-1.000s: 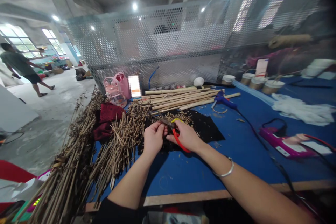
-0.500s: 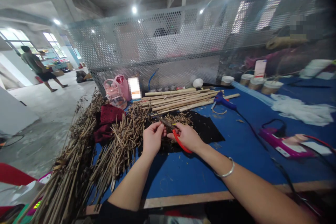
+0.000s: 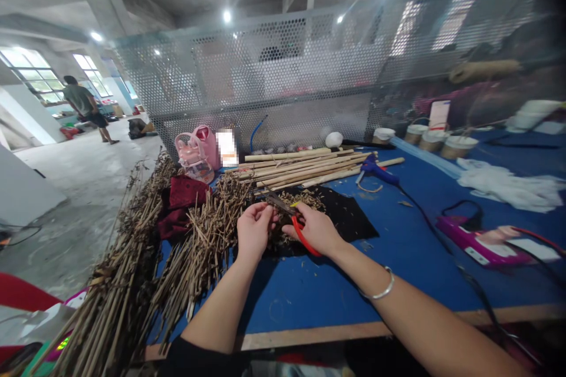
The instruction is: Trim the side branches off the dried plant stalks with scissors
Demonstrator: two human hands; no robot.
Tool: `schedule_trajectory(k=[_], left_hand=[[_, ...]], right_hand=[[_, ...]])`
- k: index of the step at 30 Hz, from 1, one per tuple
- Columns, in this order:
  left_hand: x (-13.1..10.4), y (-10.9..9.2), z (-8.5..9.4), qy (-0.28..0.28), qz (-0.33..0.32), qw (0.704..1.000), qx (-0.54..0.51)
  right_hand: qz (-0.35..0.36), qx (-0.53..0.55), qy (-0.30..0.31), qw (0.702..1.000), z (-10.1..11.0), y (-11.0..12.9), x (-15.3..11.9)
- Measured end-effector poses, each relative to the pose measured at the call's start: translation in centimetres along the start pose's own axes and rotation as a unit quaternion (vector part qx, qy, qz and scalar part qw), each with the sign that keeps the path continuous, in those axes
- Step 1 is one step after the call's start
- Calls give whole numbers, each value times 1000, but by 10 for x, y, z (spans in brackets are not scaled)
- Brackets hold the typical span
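Clock centre = scissors, red-handled, mid-table. Far left, 10 o'clock: another person standing off on the floor. 8 o'clock: long bundle of dried stalks, slanting over the near-left table side. Next, about 9: dark red cloth beside a heap of shorter stalks. Pink bag at 10, behind the cloth. Left hand just beside the scissors at 8, thumb and fingertips drawn together near the blades; cannot tell what, if anything, is pinched. Scissors tilt toward 10, blades over scattered clippings; blade gap too small to read. Pale sticks lie at 1, roughly side by side. Right hand at 4, wrapped round the scissors handles. Black sheet lies under the clippings, sticking out at 3 on the blue table. White ball between 1 and 2. Glue gun between 2 and 3, by the stick ends. Bracelet on the right wrist, 4. Lidded-looking cups at 2, well apart. Magenta power strip, 3. Crumpled white material, far right, 3.
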State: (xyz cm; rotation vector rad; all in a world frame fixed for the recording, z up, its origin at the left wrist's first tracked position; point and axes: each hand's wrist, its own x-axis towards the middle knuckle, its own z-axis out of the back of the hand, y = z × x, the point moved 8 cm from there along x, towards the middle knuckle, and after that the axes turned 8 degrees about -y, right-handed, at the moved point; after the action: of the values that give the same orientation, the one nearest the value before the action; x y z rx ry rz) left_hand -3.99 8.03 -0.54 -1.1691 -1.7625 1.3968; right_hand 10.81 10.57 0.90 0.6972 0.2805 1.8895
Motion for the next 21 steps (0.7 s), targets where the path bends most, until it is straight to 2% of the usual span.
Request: schedule_trajectory(k=[3,6,15,21], left_hand=[[1,1,0,-8,3,1000,-21],[0,1,-2,0,14,999,-31],[-6,0,-8,26,5,1000,13],[-6,0,-7,20,-14,999,29]], right_hand=[[4,6,-16,1000,3,-1,1],[39,-5,-25,999,4,5,1],[78,-20,-40,996,3,16,-2],[30,-1,-10,999,-1,7,-3]])
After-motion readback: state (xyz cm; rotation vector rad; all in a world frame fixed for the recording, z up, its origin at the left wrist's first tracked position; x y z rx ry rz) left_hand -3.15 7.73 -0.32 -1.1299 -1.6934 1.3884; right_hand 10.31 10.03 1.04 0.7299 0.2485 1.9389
